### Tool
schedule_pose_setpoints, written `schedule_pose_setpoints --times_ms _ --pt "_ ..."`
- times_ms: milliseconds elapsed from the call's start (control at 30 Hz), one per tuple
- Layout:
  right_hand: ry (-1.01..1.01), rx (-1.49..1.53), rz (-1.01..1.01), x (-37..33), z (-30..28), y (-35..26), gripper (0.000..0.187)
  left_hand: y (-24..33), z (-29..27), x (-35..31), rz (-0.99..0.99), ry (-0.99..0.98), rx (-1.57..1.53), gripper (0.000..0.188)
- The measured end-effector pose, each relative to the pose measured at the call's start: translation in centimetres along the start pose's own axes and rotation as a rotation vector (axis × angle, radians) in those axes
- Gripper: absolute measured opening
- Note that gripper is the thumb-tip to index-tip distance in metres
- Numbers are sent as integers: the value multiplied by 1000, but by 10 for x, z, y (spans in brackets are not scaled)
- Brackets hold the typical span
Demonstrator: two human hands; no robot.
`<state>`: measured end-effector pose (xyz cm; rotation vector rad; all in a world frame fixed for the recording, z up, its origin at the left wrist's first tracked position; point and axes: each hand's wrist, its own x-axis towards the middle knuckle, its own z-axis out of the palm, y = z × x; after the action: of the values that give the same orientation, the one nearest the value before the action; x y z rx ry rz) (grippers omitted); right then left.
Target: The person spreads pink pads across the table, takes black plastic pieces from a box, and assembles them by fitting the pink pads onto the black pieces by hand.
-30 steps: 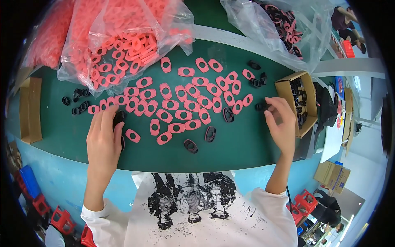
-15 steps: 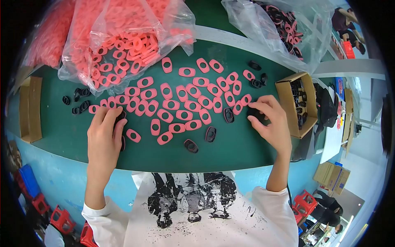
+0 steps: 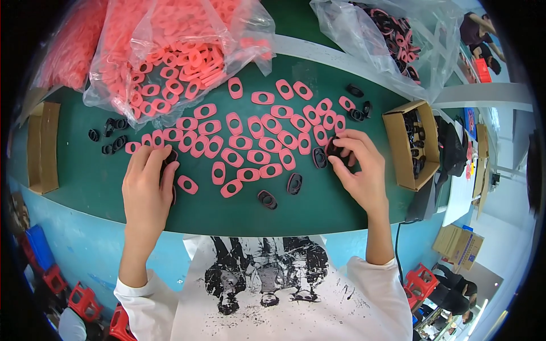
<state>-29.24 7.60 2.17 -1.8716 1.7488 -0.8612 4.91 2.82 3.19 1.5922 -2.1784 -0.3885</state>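
Note:
My left hand pinches a dark oval part between thumb and fingers at the left of the pink rings; part of another dark piece shows beneath the thumb. At the right, my right hand has its thumb and fingers closed around a black oval part, partly hidden by the fingers. Many flat pink oval rings lie between the hands. A single pink ring is beside my left thumb. Pink-edged black pieces lie nearby: one next to my right fingertips, another and a third nearer me.
Loose black parts lie at left and far right. Clear bags of pink rings and of black-and-pink pieces stand at the back. A cardboard box holds black parts; another cardboard box is at the left edge.
My right hand has moved left and slightly down, with the black part now over where a pink ring lay. A neighbouring pink ring sits farther away. My left hand keeps its pinch.

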Motion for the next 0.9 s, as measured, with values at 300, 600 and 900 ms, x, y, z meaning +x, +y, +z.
schedule_pose_setpoints --times_ms 300,600,900 --pt "24 -83 -33 -7 -6 1 26 -6 9 -7 0 109 16 25" --pt "35 -6 58 -2 3 -6 31 -17 -17 -9 -153 112 -190 20" --pt "-6 -85 -19 -6 -5 2 36 -18 -23 -2 -324 -178 -1286 27"
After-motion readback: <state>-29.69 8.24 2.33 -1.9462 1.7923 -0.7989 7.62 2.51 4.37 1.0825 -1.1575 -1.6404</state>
